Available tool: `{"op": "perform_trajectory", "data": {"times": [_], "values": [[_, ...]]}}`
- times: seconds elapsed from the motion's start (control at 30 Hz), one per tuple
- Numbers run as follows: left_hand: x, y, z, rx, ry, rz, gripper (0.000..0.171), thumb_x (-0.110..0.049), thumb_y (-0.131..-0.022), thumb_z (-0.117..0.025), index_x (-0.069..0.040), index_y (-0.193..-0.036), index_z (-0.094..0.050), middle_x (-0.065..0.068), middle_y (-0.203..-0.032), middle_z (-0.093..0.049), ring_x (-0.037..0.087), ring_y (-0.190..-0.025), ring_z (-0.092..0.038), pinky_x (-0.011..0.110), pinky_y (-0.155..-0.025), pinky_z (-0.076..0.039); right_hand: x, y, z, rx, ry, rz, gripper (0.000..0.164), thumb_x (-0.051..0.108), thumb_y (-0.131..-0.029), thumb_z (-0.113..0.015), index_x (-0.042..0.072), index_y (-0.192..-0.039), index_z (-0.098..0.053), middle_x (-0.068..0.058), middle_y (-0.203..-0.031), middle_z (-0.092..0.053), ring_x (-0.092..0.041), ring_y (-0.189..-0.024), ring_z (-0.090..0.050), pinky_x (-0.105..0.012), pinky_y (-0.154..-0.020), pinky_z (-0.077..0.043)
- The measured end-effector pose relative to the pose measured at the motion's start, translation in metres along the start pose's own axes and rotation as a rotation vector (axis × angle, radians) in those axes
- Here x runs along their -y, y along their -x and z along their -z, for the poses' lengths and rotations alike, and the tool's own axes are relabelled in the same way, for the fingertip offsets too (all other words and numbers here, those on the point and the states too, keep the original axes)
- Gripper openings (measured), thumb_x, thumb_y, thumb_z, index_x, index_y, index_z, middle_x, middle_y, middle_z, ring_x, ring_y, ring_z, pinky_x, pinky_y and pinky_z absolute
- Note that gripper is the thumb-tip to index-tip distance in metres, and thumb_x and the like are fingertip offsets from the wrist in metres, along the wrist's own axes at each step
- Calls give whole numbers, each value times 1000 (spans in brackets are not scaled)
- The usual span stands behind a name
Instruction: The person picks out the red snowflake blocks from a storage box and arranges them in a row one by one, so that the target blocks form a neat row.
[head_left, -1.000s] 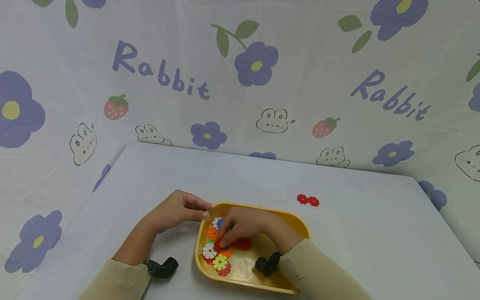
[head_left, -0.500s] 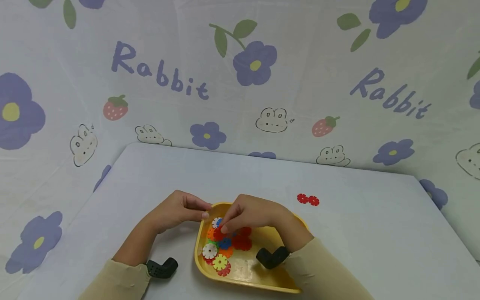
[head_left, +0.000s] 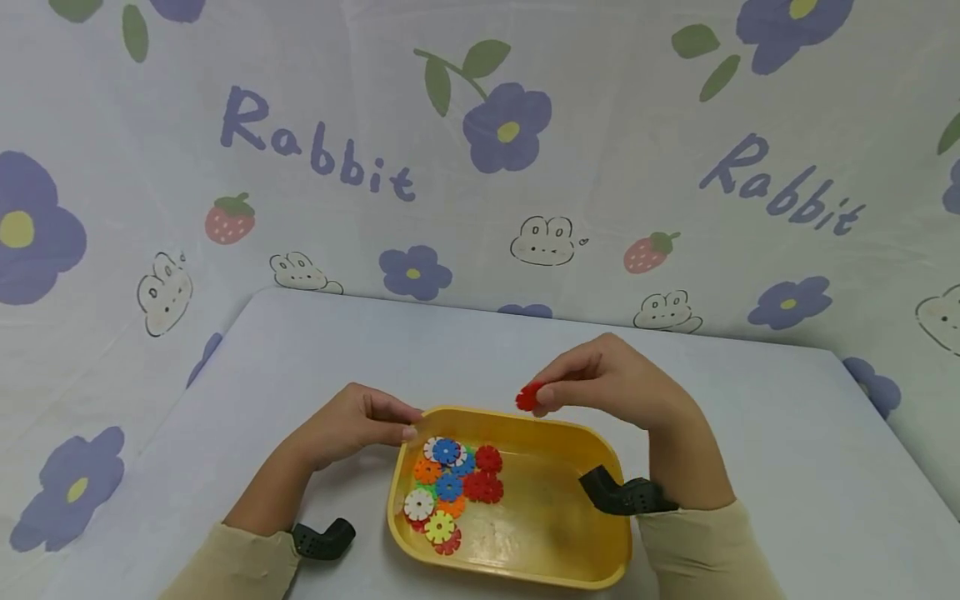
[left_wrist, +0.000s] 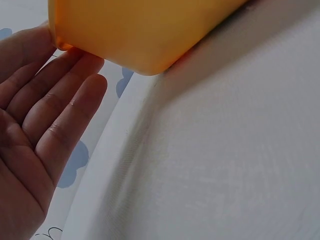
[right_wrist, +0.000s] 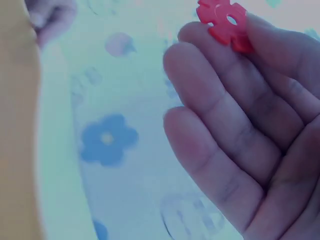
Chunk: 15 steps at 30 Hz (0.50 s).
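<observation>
Pinching red disc [head_left: 527, 397] in right fingers [right_wrist: 235, 82] by far rim of tray [head_left: 540, 525]; left fingers [left_wrist: 75, 112] grip corner; only right wrist shows disc's hole.

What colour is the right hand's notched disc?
The notched disc is red, clearest in the right wrist view.

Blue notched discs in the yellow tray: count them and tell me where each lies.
3 visible, all toward the tray's left end: the farthest disc, the second disc beside it to the right, partly covered, and the nearest disc. Others may hide beneath.
</observation>
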<state>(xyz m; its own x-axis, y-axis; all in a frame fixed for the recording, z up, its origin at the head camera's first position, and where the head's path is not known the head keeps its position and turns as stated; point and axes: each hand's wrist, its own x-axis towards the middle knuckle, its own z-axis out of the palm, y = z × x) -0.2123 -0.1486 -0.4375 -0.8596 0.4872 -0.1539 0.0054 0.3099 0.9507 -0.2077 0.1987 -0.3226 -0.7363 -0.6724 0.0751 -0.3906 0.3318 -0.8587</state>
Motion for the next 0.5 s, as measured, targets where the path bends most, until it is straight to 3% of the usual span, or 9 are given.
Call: {"op": "perform_trajectory", "data": {"times": [0.17, 0.33, 0.5], "values": [[0, 0, 1, 5, 10, -10, 32, -30, -84, -78, -11, -111, -75, 6, -111, -74, 20, -102, -71, 34, -87, -59, -23, 32, 27, -186, -28, -26, 12, 10, -94, -65, 9, -101, -75, -5, -92, -77, -22, -78, -71, -30, -57, -55], [-1, 1, 1, 12, 21, -12, 33, -28, -84, -78, -10, -112, -75, 7, -113, -74, 20, -103, -71, 34, -86, -59, -55, 57, 40, -369, -153, -43, 14, 4, -95, -62, -3, -105, -70, -5, -95, -76, -24, -84, -74, -31, -77, -61], [-2, 2, 1, 7, 19, -13, 32, -28, -85, -78, -10, -112, -75, 7, -113, -74, 20, -103, -71, 34, -87, -59, -84, 69, 44, -532, -164, -154, 21, 13, -95, -65, -5, -105, -69, 1, -92, -75, -18, -81, -73, -25, -79, -59]]}}
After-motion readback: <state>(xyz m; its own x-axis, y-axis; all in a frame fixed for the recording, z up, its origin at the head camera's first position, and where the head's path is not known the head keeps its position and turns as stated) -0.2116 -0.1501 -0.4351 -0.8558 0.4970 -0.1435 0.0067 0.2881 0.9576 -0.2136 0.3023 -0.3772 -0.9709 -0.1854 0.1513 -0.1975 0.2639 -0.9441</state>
